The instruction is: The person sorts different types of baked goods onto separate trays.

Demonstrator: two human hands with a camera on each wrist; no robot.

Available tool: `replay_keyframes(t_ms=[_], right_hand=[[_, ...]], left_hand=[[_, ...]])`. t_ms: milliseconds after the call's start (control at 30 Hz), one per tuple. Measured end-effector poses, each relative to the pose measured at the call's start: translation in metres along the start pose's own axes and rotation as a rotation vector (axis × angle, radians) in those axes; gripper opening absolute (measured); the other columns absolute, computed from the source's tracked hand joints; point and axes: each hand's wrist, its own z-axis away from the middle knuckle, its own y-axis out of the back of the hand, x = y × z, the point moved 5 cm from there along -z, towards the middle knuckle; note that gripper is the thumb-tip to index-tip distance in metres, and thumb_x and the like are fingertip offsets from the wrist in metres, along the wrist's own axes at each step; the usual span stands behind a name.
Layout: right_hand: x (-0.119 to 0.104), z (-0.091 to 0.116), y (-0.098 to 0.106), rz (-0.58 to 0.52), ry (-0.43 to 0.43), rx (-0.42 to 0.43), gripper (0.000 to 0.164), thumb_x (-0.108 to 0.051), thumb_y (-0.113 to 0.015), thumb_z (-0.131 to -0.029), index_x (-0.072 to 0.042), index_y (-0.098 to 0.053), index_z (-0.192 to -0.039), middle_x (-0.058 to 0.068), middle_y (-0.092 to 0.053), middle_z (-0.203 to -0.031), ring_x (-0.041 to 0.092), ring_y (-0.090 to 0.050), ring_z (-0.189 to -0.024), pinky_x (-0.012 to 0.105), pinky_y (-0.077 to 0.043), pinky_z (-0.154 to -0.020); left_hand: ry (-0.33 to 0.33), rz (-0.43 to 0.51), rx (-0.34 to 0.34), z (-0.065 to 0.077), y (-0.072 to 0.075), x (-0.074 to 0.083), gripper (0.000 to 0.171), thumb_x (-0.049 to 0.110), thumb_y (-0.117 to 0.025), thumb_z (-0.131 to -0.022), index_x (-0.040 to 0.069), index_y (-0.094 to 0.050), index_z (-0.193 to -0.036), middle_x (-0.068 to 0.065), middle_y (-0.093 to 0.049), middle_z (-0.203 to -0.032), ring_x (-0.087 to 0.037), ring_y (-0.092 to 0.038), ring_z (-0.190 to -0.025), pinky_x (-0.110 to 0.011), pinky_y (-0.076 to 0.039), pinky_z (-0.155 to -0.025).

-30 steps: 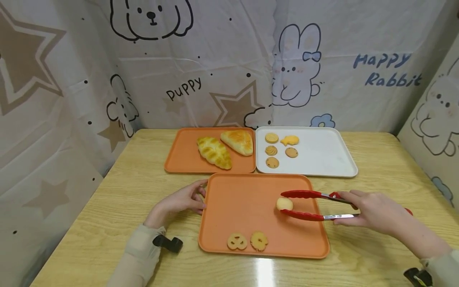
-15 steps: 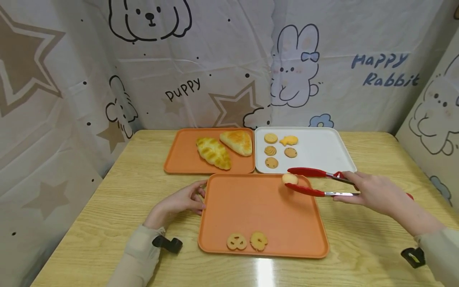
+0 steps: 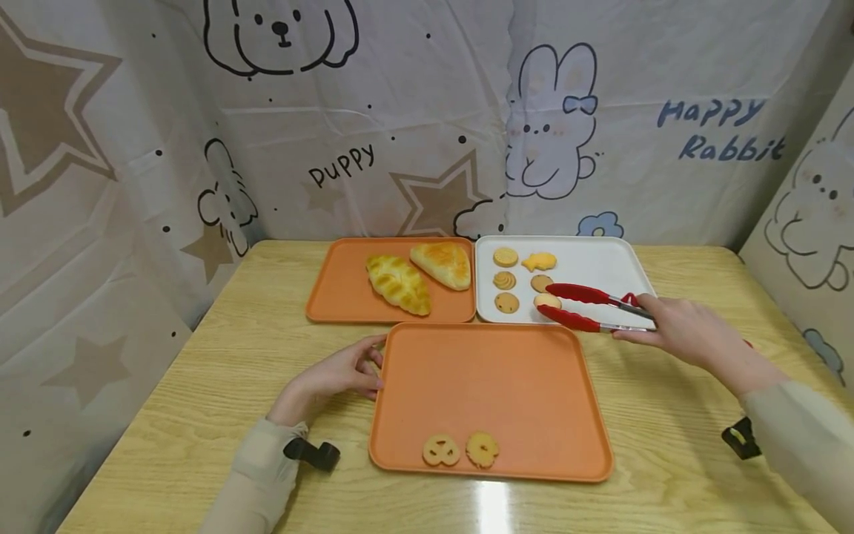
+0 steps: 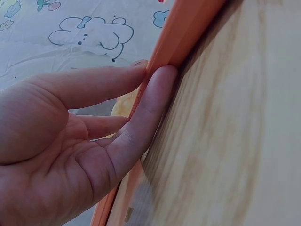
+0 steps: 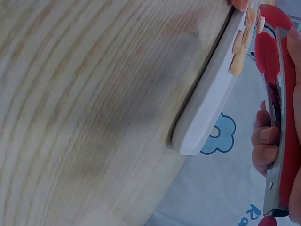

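Note:
In the head view my right hand point(image 3: 687, 331) grips red-tipped metal tongs point(image 3: 574, 319), whose red handle point(image 5: 290, 127) shows in the right wrist view. Between the tongs' tips is a small pale round cookie point(image 3: 547, 301), over the front part of the white tray point(image 3: 600, 271). The upper tip overlaps a round cookie point(image 3: 541, 282) behind it. My left hand point(image 3: 340, 368) holds the left rim of the near orange tray point(image 3: 480, 386); in the left wrist view its fingers point(image 4: 160, 89) pinch that edge. Near this tray's front lie a pretzel-shaped cookie point(image 3: 441, 449) and a ring-like cookie point(image 3: 482, 449).
Several other cookies, including a fish-shaped one point(image 3: 539, 261), lie on the white tray's left side. Beside it, a second orange tray point(image 3: 340, 289) bears a braided bread point(image 3: 398, 285) and a triangular bread point(image 3: 441, 265). A printed cloth point(image 3: 414, 111) hangs behind the wooden table point(image 3: 267, 297).
My right hand has carried the pale cookie in the tongs away from me, from the near orange tray to over the white tray. The left hand stays at the rim.

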Motion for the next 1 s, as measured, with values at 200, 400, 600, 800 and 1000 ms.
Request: replay_keyframes(t_ms=[200, 400, 600, 800, 1000], right_hand=[[0.008, -0.009, -0.011, -0.005, -0.035, -0.065, 0.072, -0.068, -0.054, -0.075, -0.002, -0.055, -0.104, 0.003, -0.05, -0.065, 0.016, -0.043, -0.053, 0.025, -0.03, -0.045], [0.011, -0.013, -0.016, -0.022, -0.051, -0.098, 0.074, -0.07, -0.052, -0.074, -0.001, -0.055, -0.103, 0.003, -0.05, -0.066, 0.017, -0.044, -0.055, 0.025, -0.031, -0.047], [0.009, -0.012, -0.011, -0.023, -0.042, -0.083, 0.075, -0.07, -0.054, -0.074, -0.001, -0.055, -0.105, 0.005, -0.055, -0.071, 0.017, -0.045, -0.056, 0.026, -0.034, -0.048], [-0.006, 0.002, -0.005, -0.018, 0.014, -0.064, 0.065, -0.065, -0.06, -0.072, -0.006, -0.055, -0.099, 0.0, -0.05, -0.066, 0.016, -0.045, -0.056, 0.028, -0.035, -0.048], [-0.029, 0.023, -0.007, -0.021, 0.099, -0.029, 0.065, -0.064, -0.063, -0.07, -0.009, -0.056, -0.104, -0.004, -0.05, -0.066, 0.011, -0.043, -0.054, 0.026, -0.038, -0.048]], left_hand=[[0.002, 0.002, 0.003, 0.0, 0.0, 0.0, 0.081, -0.001, -0.059, -0.085, 0.005, -0.007, -0.146, -0.014, -0.036, -0.108, -0.016, -0.058, -0.079, -0.037, -0.055, -0.073], [0.006, -0.002, 0.013, 0.001, 0.0, -0.001, 0.081, -0.002, -0.059, -0.084, 0.005, -0.008, -0.146, -0.013, -0.037, -0.107, -0.015, -0.058, -0.078, -0.037, -0.055, -0.073], [0.001, -0.008, 0.005, 0.001, 0.001, 0.001, 0.08, -0.002, -0.059, -0.085, 0.004, -0.007, -0.146, -0.012, -0.035, -0.106, -0.015, -0.058, -0.078, -0.036, -0.055, -0.073], [0.001, -0.013, 0.005, 0.0, 0.002, 0.001, 0.08, -0.001, -0.059, -0.085, 0.003, -0.007, -0.146, -0.013, -0.036, -0.106, -0.015, -0.057, -0.078, -0.036, -0.055, -0.073], [-0.004, -0.015, 0.0, 0.0, 0.001, 0.001, 0.08, -0.001, -0.059, -0.085, 0.002, -0.007, -0.146, -0.015, -0.036, -0.107, -0.015, -0.057, -0.078, -0.036, -0.055, -0.073]])
